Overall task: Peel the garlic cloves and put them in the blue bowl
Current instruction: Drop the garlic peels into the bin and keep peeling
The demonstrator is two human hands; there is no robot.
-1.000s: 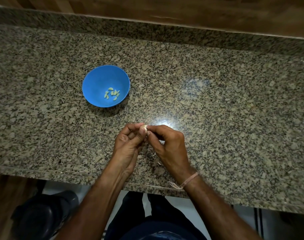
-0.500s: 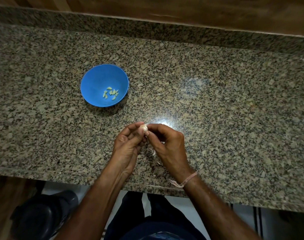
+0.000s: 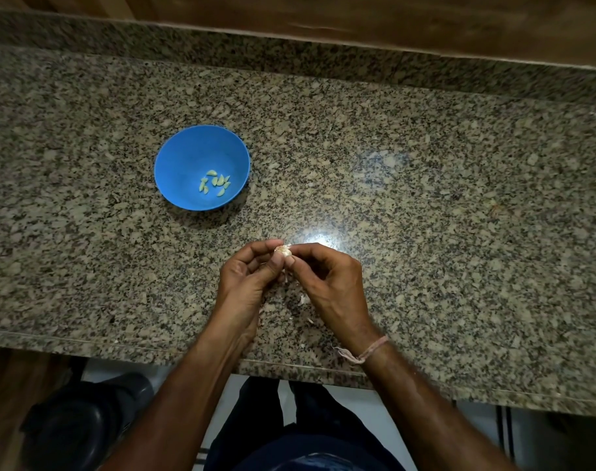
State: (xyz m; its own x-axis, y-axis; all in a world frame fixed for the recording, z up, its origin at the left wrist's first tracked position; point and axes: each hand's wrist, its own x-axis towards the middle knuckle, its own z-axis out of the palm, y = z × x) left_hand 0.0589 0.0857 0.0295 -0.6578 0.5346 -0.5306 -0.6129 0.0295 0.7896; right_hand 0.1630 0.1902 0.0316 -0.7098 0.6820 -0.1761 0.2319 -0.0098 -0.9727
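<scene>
Both grips, left hand [image 3: 252, 280] and right hand [image 3: 327, 283], pinch one small pale papery-skinned garlic clove [image 3: 283, 250] above the speckled granite tabletop [image 3: 425, 215]. Risk: clove slips, missing the round blue plastic bowl [image 3: 188, 158].

A pale garlic clove [image 3: 283, 250] sits mid-frame, partly skinned. The blue bowl [image 3: 188, 154], upright at centre left, holds several peeled cloves [image 3: 215, 185].

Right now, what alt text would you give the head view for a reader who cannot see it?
Both hands, the left hand and the right hand, pinch one garlic clove above a speckled granite counter. Farther back to the left, a blue bowl holds several peeled cloves; skin scraps lie under the hands.
</scene>
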